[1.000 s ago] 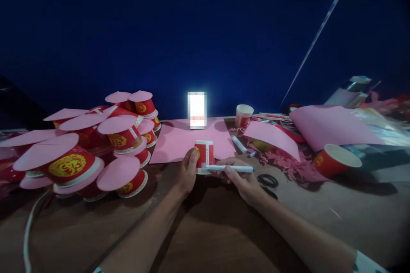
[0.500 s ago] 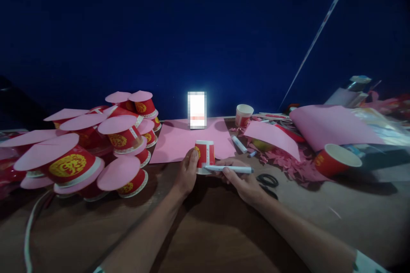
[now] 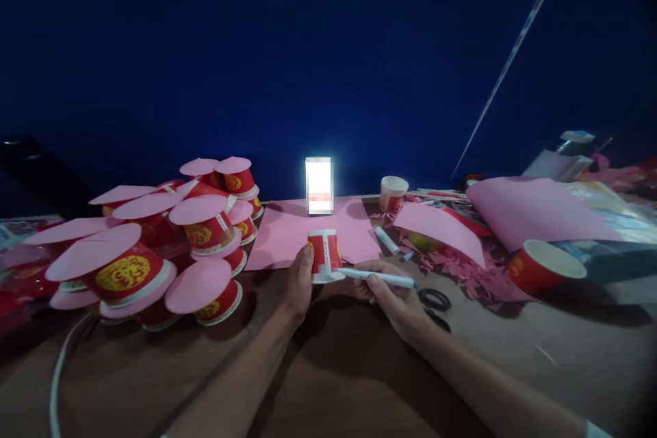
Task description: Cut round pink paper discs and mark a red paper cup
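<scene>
My left hand (image 3: 298, 284) is wrapped round the left side of a red paper cup (image 3: 324, 253), held upside down with its white rim at the bottom. A white printed strip runs down the cup's front. In my right hand (image 3: 390, 294) lies a white marker pen (image 3: 384, 278), pinched between thumb and fingers. The pen points left, and its tip is at the lower right of the cup, close to the rim; I cannot tell whether it touches. Behind the cup lies a pink paper sheet (image 3: 277, 239), and a pen cap (image 3: 408, 256) seems to rest to its right.
Red cups with pink paper cones (image 3: 128, 274) are stacked at the left. On the right are scissors (image 3: 434, 300), pink paper scraps (image 3: 462, 274), a red cup (image 3: 544, 270) and a curled pink sheet (image 3: 538, 212). A bright phone-like screen (image 3: 319, 185) stands at the back.
The marker has shifted slightly right relative to the cup, its tip now near the cup's lower right rather than across its front. The whole view has shifted a little.
</scene>
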A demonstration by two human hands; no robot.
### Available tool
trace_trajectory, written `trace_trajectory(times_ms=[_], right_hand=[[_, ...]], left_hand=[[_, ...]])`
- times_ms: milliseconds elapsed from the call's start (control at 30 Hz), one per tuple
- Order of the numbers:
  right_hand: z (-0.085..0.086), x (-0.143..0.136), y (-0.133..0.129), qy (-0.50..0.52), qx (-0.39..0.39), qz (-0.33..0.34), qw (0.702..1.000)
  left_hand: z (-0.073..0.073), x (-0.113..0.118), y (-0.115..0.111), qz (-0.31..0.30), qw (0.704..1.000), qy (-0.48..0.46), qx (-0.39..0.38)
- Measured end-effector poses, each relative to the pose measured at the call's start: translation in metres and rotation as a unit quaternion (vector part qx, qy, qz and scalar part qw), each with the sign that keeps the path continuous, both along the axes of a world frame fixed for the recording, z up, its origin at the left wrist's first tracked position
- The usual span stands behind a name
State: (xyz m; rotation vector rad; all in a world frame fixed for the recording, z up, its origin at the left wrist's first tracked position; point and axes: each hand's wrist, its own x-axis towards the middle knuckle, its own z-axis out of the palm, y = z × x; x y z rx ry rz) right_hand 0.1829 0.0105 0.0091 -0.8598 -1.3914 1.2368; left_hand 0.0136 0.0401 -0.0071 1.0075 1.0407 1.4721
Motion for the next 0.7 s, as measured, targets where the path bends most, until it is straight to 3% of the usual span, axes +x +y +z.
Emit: trace_trajectory(times_ms=[700], right_hand=[[0.0099, -0.0012, 0.0016, -0.032, 0.037, -0.012, 0.999]], left_hand=[[-0.0023, -0.0002, -0.0016, -0.024, 1.000, 0.002, 0.015]])
